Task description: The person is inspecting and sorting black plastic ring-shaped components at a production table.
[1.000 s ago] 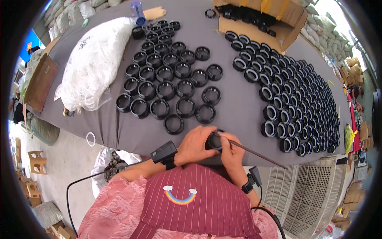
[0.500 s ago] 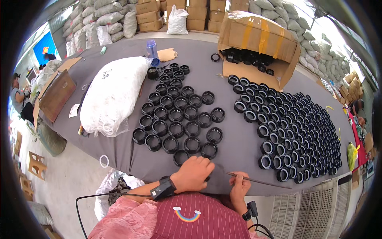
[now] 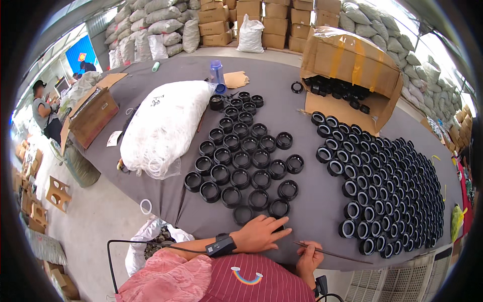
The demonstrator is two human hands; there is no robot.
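Observation:
My left hand (image 3: 260,233) is just above the near table edge with its fingers stretched and spread apart. A small dark piece (image 3: 279,228) shows between those fingers, mostly hidden; I cannot tell whether they grip it. Closed around a thin dark rod (image 3: 342,255), my right hand (image 3: 308,258) is at the table edge, with the rod pointing out both ways. Beyond my left hand stand loose black rings (image 3: 231,197) in uneven rows. One black ring (image 3: 243,215) lies right by its knuckles. To the right, many black rings with pale inner bands (image 3: 369,214) are packed close together.
A stuffed white bag (image 3: 163,126) covers the table's left part. An open carton (image 3: 352,55) with black parts stands at the back right. A purple bottle (image 3: 216,72) is at the back. Below the near edge is a white sack (image 3: 138,254) of dark scraps.
My left hand has uncurled, its fingers now spread out. The right hand still grips the rod. The whole view has shifted, so the table sits lower and further right.

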